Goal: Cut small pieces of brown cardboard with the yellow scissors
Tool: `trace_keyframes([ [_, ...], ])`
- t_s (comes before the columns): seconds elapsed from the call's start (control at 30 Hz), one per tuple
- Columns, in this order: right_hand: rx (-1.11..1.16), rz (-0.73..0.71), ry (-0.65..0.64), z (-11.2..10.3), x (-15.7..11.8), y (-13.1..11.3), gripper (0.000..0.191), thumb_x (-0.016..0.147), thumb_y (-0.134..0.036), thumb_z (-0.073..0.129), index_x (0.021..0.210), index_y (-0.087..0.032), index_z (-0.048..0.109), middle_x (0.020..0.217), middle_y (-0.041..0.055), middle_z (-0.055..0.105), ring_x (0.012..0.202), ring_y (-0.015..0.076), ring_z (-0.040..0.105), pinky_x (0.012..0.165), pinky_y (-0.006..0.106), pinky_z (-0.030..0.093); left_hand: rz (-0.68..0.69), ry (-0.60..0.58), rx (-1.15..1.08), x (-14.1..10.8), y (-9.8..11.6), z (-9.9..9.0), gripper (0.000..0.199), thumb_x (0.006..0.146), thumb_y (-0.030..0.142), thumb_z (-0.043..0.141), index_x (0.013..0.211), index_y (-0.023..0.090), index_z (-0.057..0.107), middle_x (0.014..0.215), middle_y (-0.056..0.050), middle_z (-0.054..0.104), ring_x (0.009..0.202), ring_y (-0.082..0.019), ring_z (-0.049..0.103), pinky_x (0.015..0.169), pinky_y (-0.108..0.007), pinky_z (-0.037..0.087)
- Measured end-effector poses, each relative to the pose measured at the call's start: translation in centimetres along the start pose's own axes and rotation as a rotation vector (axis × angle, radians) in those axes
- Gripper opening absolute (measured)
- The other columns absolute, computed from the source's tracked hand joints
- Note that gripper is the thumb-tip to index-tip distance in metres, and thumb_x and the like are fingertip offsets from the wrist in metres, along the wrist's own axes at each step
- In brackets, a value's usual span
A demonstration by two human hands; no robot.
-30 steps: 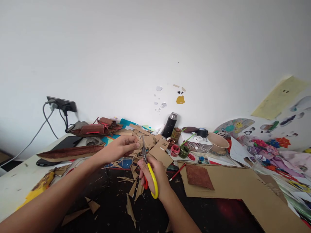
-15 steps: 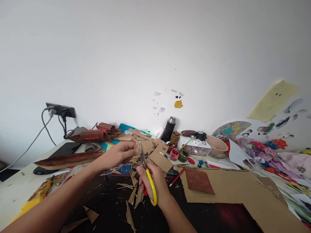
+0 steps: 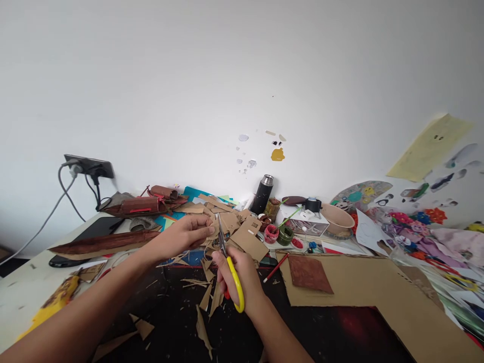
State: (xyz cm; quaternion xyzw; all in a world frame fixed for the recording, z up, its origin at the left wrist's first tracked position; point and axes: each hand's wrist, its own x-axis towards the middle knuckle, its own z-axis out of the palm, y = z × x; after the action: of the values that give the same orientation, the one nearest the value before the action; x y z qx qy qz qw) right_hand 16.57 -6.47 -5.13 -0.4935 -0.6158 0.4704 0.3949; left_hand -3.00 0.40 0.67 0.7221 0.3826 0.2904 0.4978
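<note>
My right hand (image 3: 240, 277) grips a pair of scissors (image 3: 235, 282) with yellow and red handles. Its metal blades point up and away from me, looking nearly closed. Just left of the blade tips, my left hand (image 3: 192, 233) has thumb and fingers pinched together on what looks like a small piece of cardboard, hard to tell from the brown scraps behind it. Cut cardboard scraps (image 3: 249, 237) lie heaped beyond both hands, and thin offcuts (image 3: 203, 333) are strewn over the dark mat (image 3: 170, 322) below them.
To the right, a large cardboard sheet (image 3: 359, 282) bears a brown-painted square (image 3: 310, 274), with a red pencil (image 3: 276, 267) beside it. Paint jars (image 3: 271, 233) and a black flask (image 3: 262, 194) stand behind. At left lie a brown cardboard boat model (image 3: 139, 205) and a long brown-painted strip (image 3: 106, 244).
The view has tipped slightly downward, so the wall and desk items sit a little higher. Both hands keep nearly the same pose by the scissors.
</note>
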Motion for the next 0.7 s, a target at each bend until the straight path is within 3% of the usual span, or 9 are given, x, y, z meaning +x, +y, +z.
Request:
trace_keyframes([
  [0.7,-0.264,-0.105,0.126,0.39,0.31,0.41,0.043,0.1,-0.056,0.061,0.072,-0.023,0.054,0.058,-0.0006,0.054,0.054,0.016,0.047,0.052,0.026,0.033,-0.007,-0.023,0.009,0.06,-0.27,-0.52,0.04,0.094,0.054,0.063,0.073,0.022,0.051,0.061,0.006,0.039,0.054,-0.013,0.032,0.053,-0.027,0.025],
])
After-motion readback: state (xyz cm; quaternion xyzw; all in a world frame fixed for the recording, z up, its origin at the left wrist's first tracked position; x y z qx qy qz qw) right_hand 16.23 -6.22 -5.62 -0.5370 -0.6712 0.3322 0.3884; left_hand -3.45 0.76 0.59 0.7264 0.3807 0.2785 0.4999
